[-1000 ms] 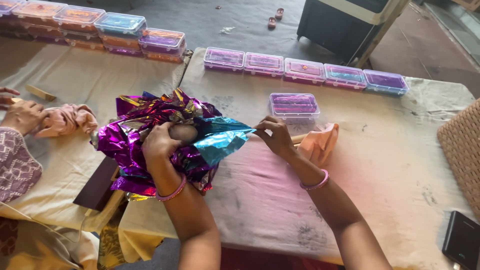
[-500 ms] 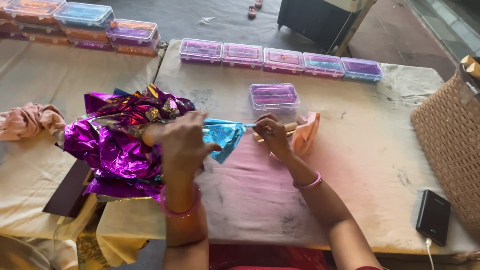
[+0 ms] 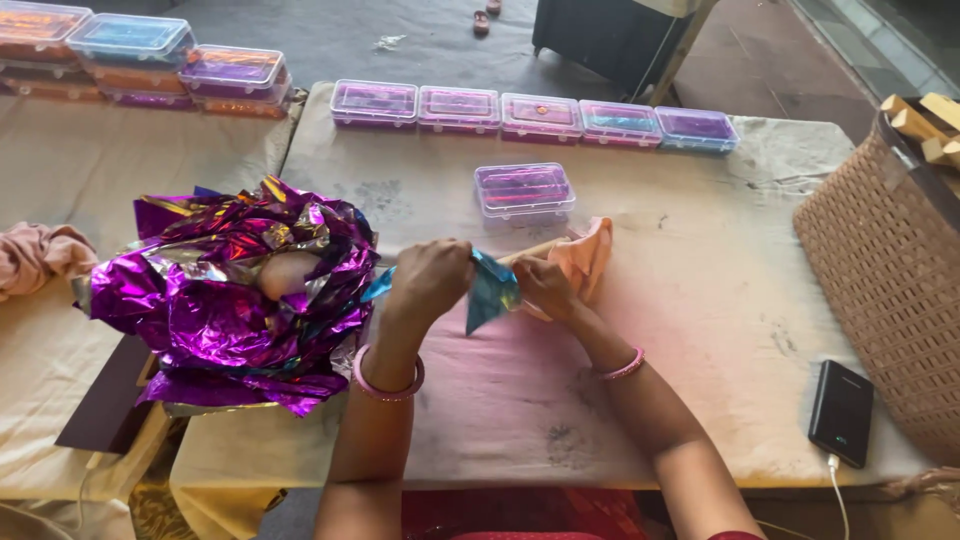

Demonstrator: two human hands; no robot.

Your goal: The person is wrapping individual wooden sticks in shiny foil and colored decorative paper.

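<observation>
1. Near right: black power bank (image 3: 841, 412) with white cable, flat on the cloth-covered table (image 3: 700, 300); beside it, far right, a woven brown basket (image 3: 885, 290).
2. Near centre: two forearms rising from the near edge, each with a pink bangle at the wrist, converging above the middle of the table.
3. Left hand (image 3: 430, 280): knuckles up, fingers curled narrow and pinched on the left part of a blue foil sheet (image 3: 490, 293).
4. Right hand (image 3: 545, 287): fingers closed on the right edge of the same sheet, touching a peach cloth (image 3: 585, 258) just behind; a thin pale stick (image 3: 530, 250) apparently also in this grip, though partly hidden.
5. Blue foil sheet: held up between both hands, just above the tabletop. Judged very light, thin, crinkly and slippery, easily torn or creased; best taken at edges or corners with a fingertip pinch.
6. Left of centre: crumpled heap of purple metallic foil (image 3: 230, 300), near the left hand but apart from it.
7. Beyond the hands: one clear plastic box (image 3: 524, 190).
8. Far edge: row of clear lidded boxes (image 3: 540, 114) with coloured contents.
</observation>
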